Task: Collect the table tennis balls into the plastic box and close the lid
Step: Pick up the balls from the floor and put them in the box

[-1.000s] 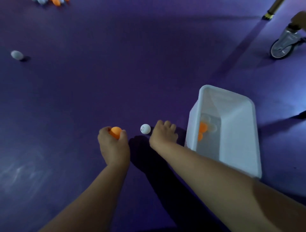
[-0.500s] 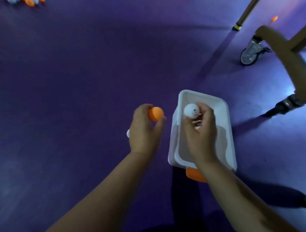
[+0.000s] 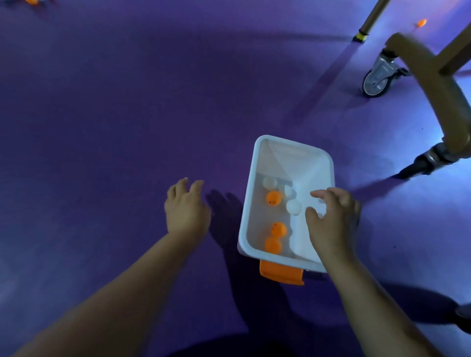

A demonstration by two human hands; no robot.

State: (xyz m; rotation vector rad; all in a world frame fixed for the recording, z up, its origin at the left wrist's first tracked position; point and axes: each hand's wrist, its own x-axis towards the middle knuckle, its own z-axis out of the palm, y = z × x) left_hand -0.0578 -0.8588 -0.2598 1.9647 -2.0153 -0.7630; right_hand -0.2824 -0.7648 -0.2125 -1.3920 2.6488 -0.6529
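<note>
The white plastic box stands open on the purple floor, with an orange latch at its near end. Inside lie three orange balls, one at the far left and two near the front, plus white balls such as one in the middle. My right hand hovers over the box's right side, fingers loosely spread, holding nothing. My left hand hangs open above the floor just left of the box, also empty. No lid is in view.
A wheeled table frame with a brown curved leg and a caster stands at the upper right. One orange ball lies far right at the top. More balls lie at the top left corner.
Both hands held balls half a second ago, orange in the left and white in the right. Those balls are now in the box and both hands are empty and open.
</note>
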